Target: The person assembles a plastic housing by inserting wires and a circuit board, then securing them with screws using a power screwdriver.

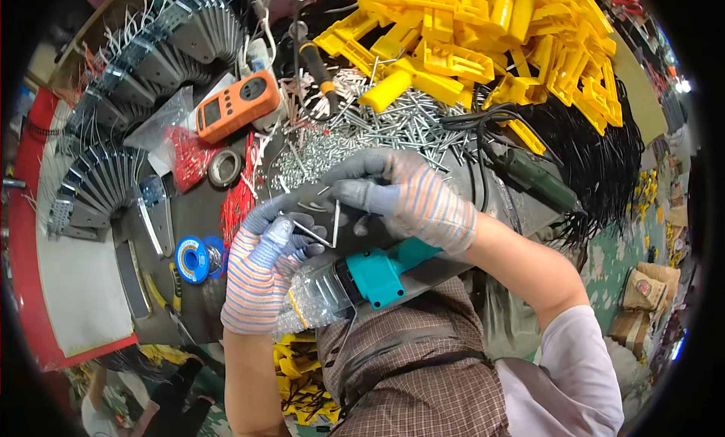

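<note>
Both my hands wear grey knitted gloves with coloured stripes. Between its fingertips my left hand (257, 275) pinches a thin silvery metal pin (311, 234), tilted down to the right. My right hand (423, 195) has its thumb and fingers closed on another metal pin (336, 224), which hangs almost upright. The lower ends of the two pins meet or nearly meet. Just below my hands lies a teal power tool (375, 278) with a clear plastic bottle-like guard (313, 290) at its front. Beyond my fingers spreads a heap of loose metal pins (411, 124).
Yellow plastic housings (453, 37) pile up at the far right, beside black cables (604, 158) and a dark green tool (536, 182). An orange meter (238, 105), a tape roll (224, 167), a blue solder spool (193, 260) and rows of metal brackets (91, 184) stand left.
</note>
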Available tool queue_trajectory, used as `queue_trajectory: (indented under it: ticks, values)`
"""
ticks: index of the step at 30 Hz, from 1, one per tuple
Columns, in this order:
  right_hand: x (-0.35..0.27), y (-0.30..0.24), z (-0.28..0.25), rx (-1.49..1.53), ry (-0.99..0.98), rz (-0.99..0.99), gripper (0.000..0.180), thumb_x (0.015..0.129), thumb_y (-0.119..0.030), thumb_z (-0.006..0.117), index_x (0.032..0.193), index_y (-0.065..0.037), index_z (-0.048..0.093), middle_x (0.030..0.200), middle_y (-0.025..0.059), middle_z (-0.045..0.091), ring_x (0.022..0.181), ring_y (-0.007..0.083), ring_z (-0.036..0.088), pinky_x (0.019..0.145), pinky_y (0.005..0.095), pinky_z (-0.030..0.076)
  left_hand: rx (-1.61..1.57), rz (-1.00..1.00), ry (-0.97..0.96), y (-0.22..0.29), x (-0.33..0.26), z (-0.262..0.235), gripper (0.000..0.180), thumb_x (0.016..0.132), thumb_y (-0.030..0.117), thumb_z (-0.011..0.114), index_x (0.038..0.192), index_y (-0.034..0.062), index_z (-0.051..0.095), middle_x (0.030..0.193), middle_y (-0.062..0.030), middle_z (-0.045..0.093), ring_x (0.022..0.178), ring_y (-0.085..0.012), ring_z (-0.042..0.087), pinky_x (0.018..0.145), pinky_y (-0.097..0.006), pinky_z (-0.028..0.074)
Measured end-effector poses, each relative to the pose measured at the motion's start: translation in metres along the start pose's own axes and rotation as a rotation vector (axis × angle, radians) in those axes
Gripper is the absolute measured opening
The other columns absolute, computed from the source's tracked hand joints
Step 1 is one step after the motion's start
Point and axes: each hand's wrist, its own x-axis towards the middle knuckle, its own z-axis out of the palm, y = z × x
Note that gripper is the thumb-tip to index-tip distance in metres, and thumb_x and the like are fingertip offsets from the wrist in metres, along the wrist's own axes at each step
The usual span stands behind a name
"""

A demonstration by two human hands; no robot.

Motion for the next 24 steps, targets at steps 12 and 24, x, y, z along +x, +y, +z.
queue_trajectory:
  ticks: [12, 24]
  values:
    - [-0.125, 0.094, 0.007, 0.196, 0.669, -0.304, 0.015, 0.092, -0.006, 0.071, 0.106, -0.003, 0.069, 0.093, 0.0054, 0.069, 0.081, 0.0092, 0.064, 0.073, 0.024, 0.053, 0.53, -0.141, -0.137, 0.009, 0.022, 0.064, 0.017, 0.096, 0.003, 0.058, 0.112, 0.0002, 0.06, 0.102, -0.016, 0.071, 0.098, -0.0215, 0.069, 0.087, -0.035, 0.058]
    - [-0.125, 0.105, 0.009, 0.111, 0.585, -0.308, 0.017, 0.091, -0.005, 0.071, 0.108, -0.004, 0.068, 0.095, 0.0068, 0.072, 0.089, 0.0116, 0.069, 0.077, 0.026, 0.056, 1.253, -0.009, -0.331, -0.008, 0.026, 0.096, 0.019, 0.094, 0.002, 0.06, 0.112, 0.0035, 0.066, 0.095, -0.0082, 0.071, 0.089, -0.0169, 0.068, 0.082, -0.03, 0.053]
